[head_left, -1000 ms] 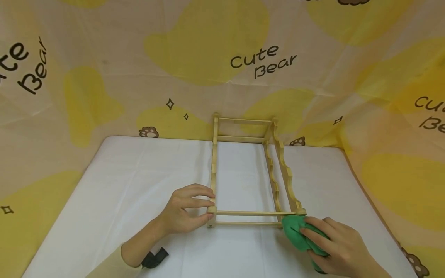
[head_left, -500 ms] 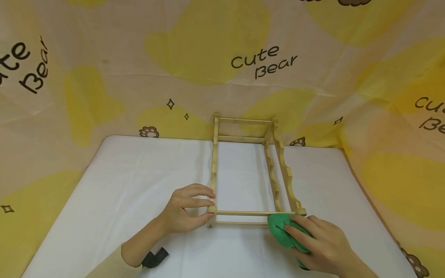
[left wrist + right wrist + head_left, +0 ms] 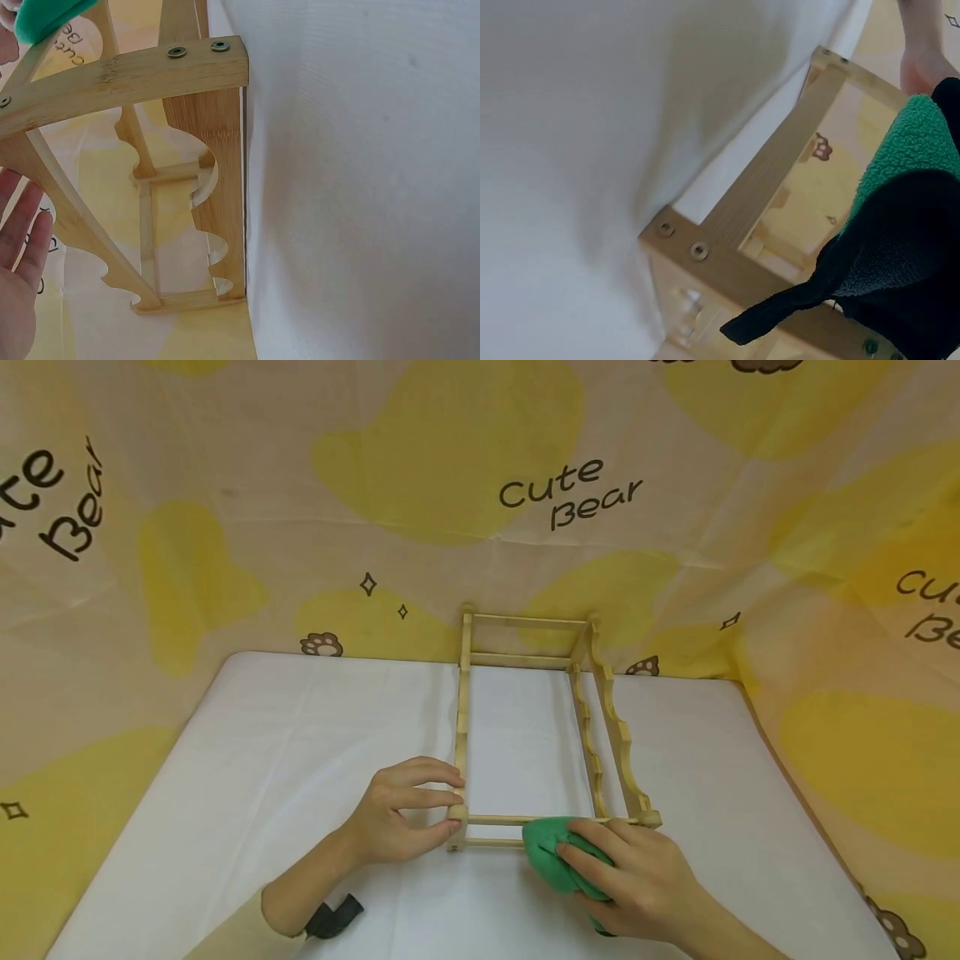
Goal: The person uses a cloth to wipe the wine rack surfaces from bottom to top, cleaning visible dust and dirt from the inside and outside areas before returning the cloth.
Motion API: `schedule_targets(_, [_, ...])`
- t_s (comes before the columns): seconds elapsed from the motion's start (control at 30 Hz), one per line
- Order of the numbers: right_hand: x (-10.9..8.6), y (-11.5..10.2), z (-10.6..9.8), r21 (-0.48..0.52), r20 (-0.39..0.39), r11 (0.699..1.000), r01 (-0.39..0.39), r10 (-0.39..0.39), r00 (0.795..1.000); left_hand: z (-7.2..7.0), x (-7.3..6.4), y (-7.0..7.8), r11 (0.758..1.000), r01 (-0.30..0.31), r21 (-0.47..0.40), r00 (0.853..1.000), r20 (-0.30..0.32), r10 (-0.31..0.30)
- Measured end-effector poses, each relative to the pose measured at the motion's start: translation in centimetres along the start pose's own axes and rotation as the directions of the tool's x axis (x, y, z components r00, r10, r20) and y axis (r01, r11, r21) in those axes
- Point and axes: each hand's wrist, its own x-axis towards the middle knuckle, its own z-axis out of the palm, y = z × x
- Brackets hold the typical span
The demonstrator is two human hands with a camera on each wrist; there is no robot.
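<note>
A light wooden rack (image 3: 621,735) with scalloped side rails stands on the white table, its front bars towards me. My left hand (image 3: 401,810) holds its front left corner, the thumb at the rounded end and the fingers along the left rail. My right hand (image 3: 637,881) grips a bunched green cloth (image 3: 551,852) against the upper front bar, right of its middle. In the right wrist view, the cloth shows a fuzzy green side and a dark part (image 3: 907,232) hanging over the end frame. Metal screws (image 3: 177,52) dot the frame in the left wrist view.
The white table (image 3: 262,760) extends to both sides of the rack. Behind and beside it hangs a yellow and beige printed curtain (image 3: 420,485), close to the rack's far end. A small black object (image 3: 335,917) lies by my left forearm.
My right hand has slid the green cloth leftward along the front bar, from the right corner towards the middle. The left hand and the rack have stayed in place.
</note>
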Motion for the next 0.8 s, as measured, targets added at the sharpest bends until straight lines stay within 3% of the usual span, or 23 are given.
schedule_targets(0.2, [1.5, -0.5, 1.1, 0.032, 0.03, 0.999, 0.015, -0.016, 0.999, -0.1, 0.0, -0.1, 1.0, -0.009, 0.004, 1.0, 0.004, 0.009])
schedule_targets(0.43, [2.8, -1.2, 1.8, 0.037, 0.126, 0.999, -0.013, 0.009, 0.992, -0.1, 0.0, -0.1, 1.0, -0.014, 0.006, 1.0, 0.004, 0.014])
schedule_targets(0.8, [4.4, -2.1, 2.8, 0.022, 0.141, 0.999, -0.029, 0.026, 0.99, 0.0, 0.0, -0.2, 1.0, -0.021, -0.007, 1.0, -0.005, 0.021])
